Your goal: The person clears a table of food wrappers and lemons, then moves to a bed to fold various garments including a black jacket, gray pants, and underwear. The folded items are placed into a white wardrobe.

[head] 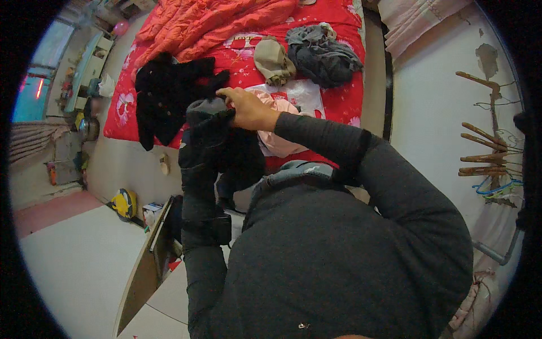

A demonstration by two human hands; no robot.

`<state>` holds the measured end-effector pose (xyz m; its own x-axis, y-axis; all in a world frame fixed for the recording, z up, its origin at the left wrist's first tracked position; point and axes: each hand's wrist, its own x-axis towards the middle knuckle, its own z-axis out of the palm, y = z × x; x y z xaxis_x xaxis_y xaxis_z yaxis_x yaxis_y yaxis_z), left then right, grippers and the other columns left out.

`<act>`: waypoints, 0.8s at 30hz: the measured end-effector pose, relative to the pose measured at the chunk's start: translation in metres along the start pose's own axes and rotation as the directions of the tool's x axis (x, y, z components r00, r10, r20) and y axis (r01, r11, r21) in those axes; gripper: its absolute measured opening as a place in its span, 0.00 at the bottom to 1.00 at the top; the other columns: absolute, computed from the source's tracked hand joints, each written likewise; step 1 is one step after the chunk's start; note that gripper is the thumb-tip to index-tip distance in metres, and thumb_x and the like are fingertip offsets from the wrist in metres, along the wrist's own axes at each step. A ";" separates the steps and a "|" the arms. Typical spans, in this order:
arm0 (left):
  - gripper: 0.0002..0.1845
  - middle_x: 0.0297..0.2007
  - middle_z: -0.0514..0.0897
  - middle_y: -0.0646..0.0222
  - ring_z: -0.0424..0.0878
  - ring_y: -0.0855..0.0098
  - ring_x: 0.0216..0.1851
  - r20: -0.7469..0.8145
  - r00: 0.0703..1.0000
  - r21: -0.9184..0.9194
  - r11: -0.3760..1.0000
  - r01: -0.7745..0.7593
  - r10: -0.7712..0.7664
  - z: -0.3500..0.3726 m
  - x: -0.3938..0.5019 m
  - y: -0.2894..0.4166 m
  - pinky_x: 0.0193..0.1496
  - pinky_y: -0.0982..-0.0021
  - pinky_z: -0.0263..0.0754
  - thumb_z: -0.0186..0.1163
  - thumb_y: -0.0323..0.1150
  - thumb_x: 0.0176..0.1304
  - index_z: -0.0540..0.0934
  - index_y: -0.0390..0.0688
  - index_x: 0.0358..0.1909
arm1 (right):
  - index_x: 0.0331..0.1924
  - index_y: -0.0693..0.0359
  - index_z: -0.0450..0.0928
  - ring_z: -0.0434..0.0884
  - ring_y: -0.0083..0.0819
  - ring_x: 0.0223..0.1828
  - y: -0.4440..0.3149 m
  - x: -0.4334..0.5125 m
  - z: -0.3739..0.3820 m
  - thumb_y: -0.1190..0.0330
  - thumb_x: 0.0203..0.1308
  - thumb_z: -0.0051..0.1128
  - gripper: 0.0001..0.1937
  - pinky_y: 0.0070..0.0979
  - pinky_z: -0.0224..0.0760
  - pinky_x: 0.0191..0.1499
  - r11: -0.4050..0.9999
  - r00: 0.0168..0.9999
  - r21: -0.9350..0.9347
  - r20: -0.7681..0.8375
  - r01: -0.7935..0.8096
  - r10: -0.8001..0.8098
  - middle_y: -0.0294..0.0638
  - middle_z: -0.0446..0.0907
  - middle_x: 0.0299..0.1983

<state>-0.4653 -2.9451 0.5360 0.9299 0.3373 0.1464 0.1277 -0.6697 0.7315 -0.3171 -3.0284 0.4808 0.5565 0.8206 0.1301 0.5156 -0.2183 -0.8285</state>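
Note:
My right hand reaches in over the edge of a red bed and pinches a dark garment with a grey inner side. The garment hangs down in front of me, by the bed's near edge. My left forearm runs up to it, and the cloth hides my left hand. A black fuzzy jacket lies spread on the bed just beyond. Under and beside my right wrist is a pink garment, partly on a white plastic bag with red print.
A beige garment and a heap of dark grey clothes lie farther back on the red bedsheet. An orange-red quilt covers the far left. Wooden hangers hang on the right wall. A wooden panel stands at lower left.

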 end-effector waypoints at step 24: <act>0.16 0.45 0.81 0.60 0.79 0.60 0.48 -0.275 0.959 -0.524 0.846 -0.094 -0.063 0.010 0.008 -0.047 0.52 0.62 0.72 0.61 0.32 0.56 0.78 0.43 0.48 | 0.69 0.57 0.54 0.68 0.37 0.62 -0.015 -0.040 0.000 0.80 0.38 0.67 0.48 0.30 0.61 0.62 0.915 0.915 0.349 0.401 -0.201 0.048 0.47 0.71 0.57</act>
<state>-0.4607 -2.9176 0.4960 0.7894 0.5477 0.2771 -0.1604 -0.2517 0.9544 -0.3476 -3.0581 0.4883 0.2723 0.9521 -0.1390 0.1329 -0.1803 -0.9746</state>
